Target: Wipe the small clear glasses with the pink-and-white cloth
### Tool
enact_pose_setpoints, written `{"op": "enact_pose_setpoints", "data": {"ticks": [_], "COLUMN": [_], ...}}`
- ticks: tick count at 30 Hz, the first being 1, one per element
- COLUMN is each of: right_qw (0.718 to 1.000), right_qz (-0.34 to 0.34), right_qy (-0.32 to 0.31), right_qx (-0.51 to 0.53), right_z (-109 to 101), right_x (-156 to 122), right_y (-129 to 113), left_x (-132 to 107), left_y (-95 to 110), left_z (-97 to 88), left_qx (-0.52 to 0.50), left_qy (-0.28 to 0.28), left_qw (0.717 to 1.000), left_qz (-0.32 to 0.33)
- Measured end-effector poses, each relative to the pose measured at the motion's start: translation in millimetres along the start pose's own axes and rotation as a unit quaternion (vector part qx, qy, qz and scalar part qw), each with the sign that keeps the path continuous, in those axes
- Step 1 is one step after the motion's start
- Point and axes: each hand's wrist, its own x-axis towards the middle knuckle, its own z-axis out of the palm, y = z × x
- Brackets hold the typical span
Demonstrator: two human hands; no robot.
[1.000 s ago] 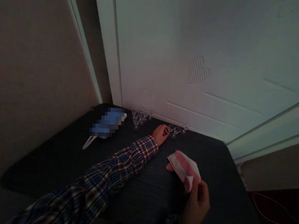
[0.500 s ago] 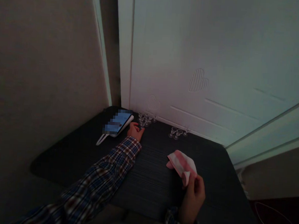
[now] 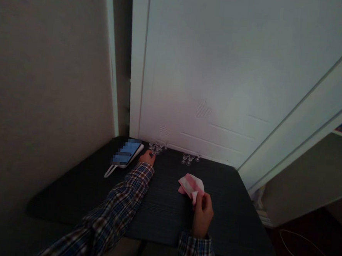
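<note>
My left hand [image 3: 146, 157] reaches across the dark table [image 3: 160, 208] to a cluster of tiny clear glasses [image 3: 157, 146] at the back by the white door. Its fingers are curled around one small glass at the edge of that cluster. My right hand [image 3: 202, 215] is closed on a folded pink and white cloth [image 3: 191, 185], held just above the table. A second small group of three tiny glasses [image 3: 190, 158] stands further right along the door.
A phone with a lit screen [image 3: 125, 154] lies on a white base at the back left of the table. A white door [image 3: 220, 77] rises behind the table and a beige wall [image 3: 46, 78] stands left. A shelf opening shows at right.
My left hand left the right group of glasses and moved left to the cluster beside the phone. The view pulled back and turned right. My right hand kept the cloth.
</note>
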Motion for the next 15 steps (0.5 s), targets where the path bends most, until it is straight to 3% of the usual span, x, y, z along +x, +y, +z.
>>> {"op": "enact_pose_setpoints", "data": {"ticks": [4,8,11,15], "right_qw": [1.000,0.996,0.991,0.972], "right_qz": [-0.004,-0.042,-0.106,-0.204], "right_qy": [-0.004,-0.019,-0.037,-0.107], "right_qx": [-0.028,-0.075,-0.079,-0.055], "right_z": [1.2,9.2,30.4,78.1], "right_x": [0.9,-2.6,-12.7,-34.0], "right_y": [1.8,-4.7,-16.7,-42.1], "left_x": [-13.1,-51.7,-87.0,-117.7], "left_y": [-8.2,-29.7,-46.6,-53.0], "left_z": [-3.8,-12.5,-22.8,-34.8], "left_qx": [-0.001,-0.023,-0.050,-0.118], "left_qy": [-0.027,-0.051,-0.059,-0.136], "left_qw": [0.999,0.995,0.993,0.979], "left_qz": [0.047,0.079,0.089,0.096]}}
